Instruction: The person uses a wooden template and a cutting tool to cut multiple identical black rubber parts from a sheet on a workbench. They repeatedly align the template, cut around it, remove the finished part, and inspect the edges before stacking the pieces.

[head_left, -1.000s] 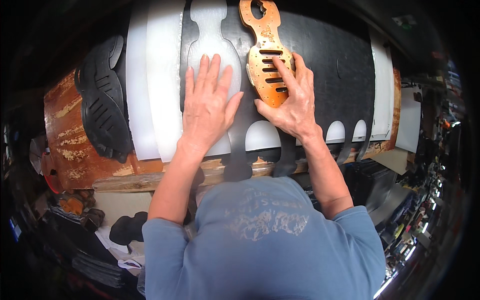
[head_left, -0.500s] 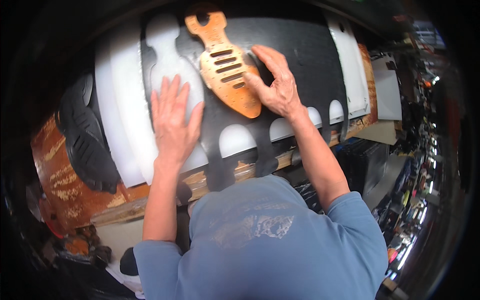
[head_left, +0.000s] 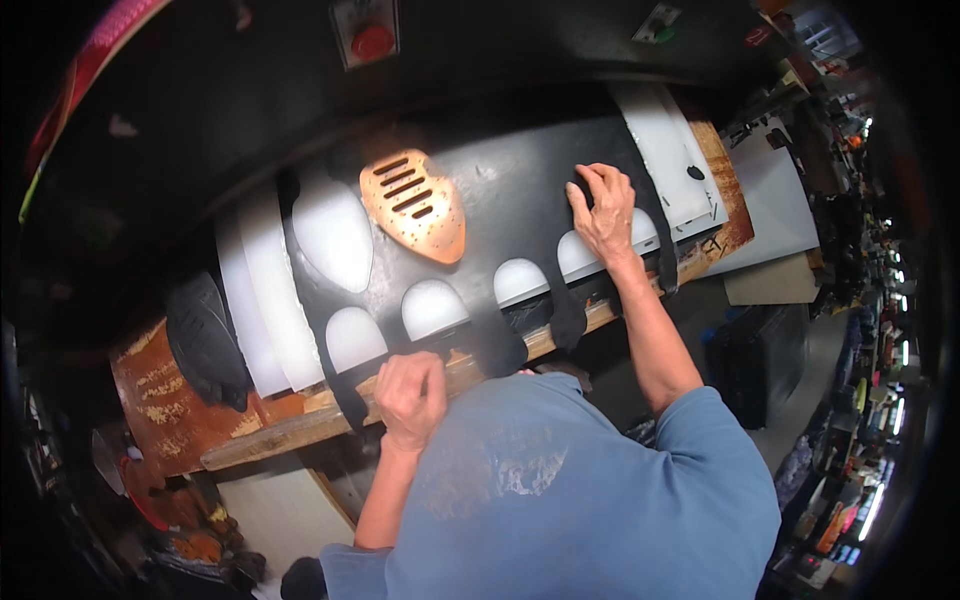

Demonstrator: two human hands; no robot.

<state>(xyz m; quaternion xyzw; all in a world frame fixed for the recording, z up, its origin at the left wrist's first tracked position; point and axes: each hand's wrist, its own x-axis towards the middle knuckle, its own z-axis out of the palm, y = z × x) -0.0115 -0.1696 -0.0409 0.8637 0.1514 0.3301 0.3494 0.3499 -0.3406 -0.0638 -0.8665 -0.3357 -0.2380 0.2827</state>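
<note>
A slotted, sole-shaped orange template (head_left: 415, 210) lies on a black sheet (head_left: 520, 180), its upper end under a dark overhang. Beside it on the left, a similarly shaped opening in the sheet shows white. My left hand (head_left: 412, 395) is curled into a fist at the table's front edge, by a strip of the sheet; whether anything is inside cannot be seen. To the right, my right hand (head_left: 604, 212) rests on the sheet, fingers bent and apart from the thumb, holding nothing, well away from the template.
Rounded openings showing white (head_left: 435, 308) line the sheet's front edge. Black slotted pieces (head_left: 205, 335) lie at the left, beside white boards (head_left: 270, 300). A dark machine body with a red button (head_left: 372, 42) spans the back. More white boards (head_left: 680, 165) lie at the right.
My right hand has left the template and moved right onto the black sheet. My left hand has come back from the sheet to the front edge and closed. The dark overhang now covers the template's upper end.
</note>
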